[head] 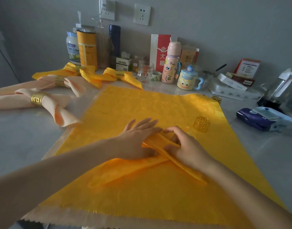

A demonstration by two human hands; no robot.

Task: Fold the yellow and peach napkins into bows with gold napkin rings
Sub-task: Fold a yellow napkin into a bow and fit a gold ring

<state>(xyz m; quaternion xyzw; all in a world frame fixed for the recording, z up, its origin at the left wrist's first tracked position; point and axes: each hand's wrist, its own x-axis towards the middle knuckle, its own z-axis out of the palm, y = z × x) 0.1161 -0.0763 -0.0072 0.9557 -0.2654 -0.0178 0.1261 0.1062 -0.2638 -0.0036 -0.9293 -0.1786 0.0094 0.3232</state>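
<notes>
Pressing your left hand flat, fingers straight, on the folded yellow napkin while your right hand pinches its crossed band, you have both over a spread yellow napkin on the worktop, a gold ring just beyond your right hand, and finished peach bows and yellow bows farther back left.

wall: grey | sockets: white | tabletop: pale marble

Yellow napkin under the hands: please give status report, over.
Left hand open, pressing flat on folded yellow napkin. Right hand pinches its crossed strip. Gold ring loose beside right hand, not yet on. Nothing blocks the ring.
</notes>
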